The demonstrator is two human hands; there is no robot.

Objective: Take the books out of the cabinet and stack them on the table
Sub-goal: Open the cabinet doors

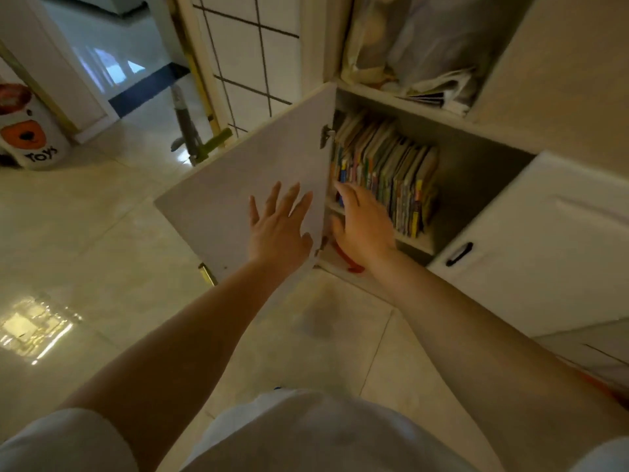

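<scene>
The books (388, 175) stand upright in one packed row on the upper shelf inside the open cabinet (476, 172), spines facing out toward the person and leaning a little to the right. They lie ahead of and slightly right of both hands. The right hand (360, 223) is the nearer: its fingers are spread and loosely bent, reaching at the left end of the row, with the fingertips at or just short of the first spines (contact cannot be told from here), and it has hold of nothing. The left hand (279, 226) is flat with fingers straight and fanned, over the inner face of the open cabinet door (238, 195), apparently keeping it swung wide; it holds nothing either.

Each book's long axis runs top to bottom, so by my reckoning a pull straight back toward the body should free one.

Counted: one row of books, too tightly packed and blurred for a firm count, likely fifteen or more; two hands; one open door and one closed door (531, 240) to its right. No table is in view
</scene>
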